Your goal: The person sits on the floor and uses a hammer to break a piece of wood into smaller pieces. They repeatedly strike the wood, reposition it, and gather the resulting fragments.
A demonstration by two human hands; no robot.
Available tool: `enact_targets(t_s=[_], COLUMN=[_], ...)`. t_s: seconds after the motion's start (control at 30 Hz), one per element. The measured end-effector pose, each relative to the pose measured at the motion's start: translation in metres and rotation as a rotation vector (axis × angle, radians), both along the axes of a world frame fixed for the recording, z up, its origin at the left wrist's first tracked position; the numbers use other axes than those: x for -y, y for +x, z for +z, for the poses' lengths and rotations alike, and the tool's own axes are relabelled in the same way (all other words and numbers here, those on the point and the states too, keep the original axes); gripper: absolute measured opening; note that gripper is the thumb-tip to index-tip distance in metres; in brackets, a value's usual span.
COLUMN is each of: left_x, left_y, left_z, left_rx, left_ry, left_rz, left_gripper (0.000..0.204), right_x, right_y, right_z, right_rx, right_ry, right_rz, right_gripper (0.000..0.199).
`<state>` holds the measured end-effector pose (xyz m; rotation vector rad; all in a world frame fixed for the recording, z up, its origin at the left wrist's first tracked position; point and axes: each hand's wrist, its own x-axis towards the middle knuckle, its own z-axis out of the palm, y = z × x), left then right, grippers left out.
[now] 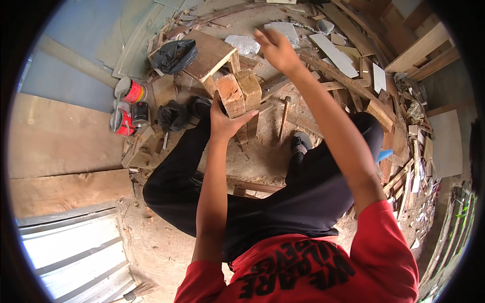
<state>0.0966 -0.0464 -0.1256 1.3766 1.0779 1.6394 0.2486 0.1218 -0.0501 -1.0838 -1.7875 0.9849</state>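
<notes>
Head view, only 1 camera:

Left hand (226,118) is clamped on 2 short wood blocks (240,93) held side by side, thumb on the near right face, fingers wrapped round the left. Blocks sit centre frame, above the knees, just near of a small wooden stool (209,55) lying tipped on the dirt.

Right hand (275,48) is raised further out, right of the stool, fingers loose and spread, gripping nothing. It hangs over white rubble chunks (243,44) and scrap battens.

A hammer (283,121) lies on the ground between the shoes, just right of the blocks, handle pointing near.

Risks, my read:
- the blocks are pinched by 1 hand only; if the grip slackens the outer one could slide and drop onto the left shoe (199,106) right below
- offcuts cover the ground on the right, poor footing, and I can't tell whether any carry nails
- the squat is tight, so a far reach could tip balance forward

Containers: 3 cans at left, 2 red tins (132,92) with lids ajar and 1 dark can (140,113) between them. Contents not visible. A black plastic bag (174,54) sits on the far left corner of the stool, bunched, contents unknown. Corrugated sheet (76,247) lies near left
</notes>
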Motion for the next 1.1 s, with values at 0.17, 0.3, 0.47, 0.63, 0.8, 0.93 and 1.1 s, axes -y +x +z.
enact_targets(t_s=[0.17, 0.3, 0.47, 0.63, 0.8, 0.93, 1.1], left_x=[-0.001, 0.012, 0.013, 0.017, 0.018, 0.019, 0.018], left_y=[0.005, -0.007, -0.006, -0.015, -0.008, -0.009, -0.007], left_z=[0.002, 0.003, 0.006, -0.002, 0.005, 0.002, 0.001], left_rx=[0.022, 0.085, 0.067, 0.009, 0.041, 0.063, 0.075], left_ry=[0.042, 0.034, 0.015, -0.063, -0.011, 0.011, 0.027], left_rz=[-0.035, -0.037, -0.026, -0.040, -0.029, -0.017, -0.026], left_gripper=[0.064, 0.058, 0.048, 0.062, 0.052, 0.048, 0.049], right_x=[0.037, 0.093, 0.099, 0.097, 0.097, 0.098, 0.098], right_y=[0.062, 0.028, 0.011, 0.007, 0.009, 0.009, 0.009], right_z=[-0.150, -0.144, -0.145, -0.145, -0.145, -0.144, -0.147], right_rx=[0.620, 0.427, 0.052, 0.102, 0.102, 0.108, 0.084], right_ry=[0.084, -0.134, -0.097, -0.091, -0.073, -0.070, -0.043], right_rz=[0.361, 0.683, 0.705, 0.656, 0.660, 0.659, 0.664], right_gripper=[0.068, 0.090, 0.087, 0.075, 0.074, 0.075, 0.075])
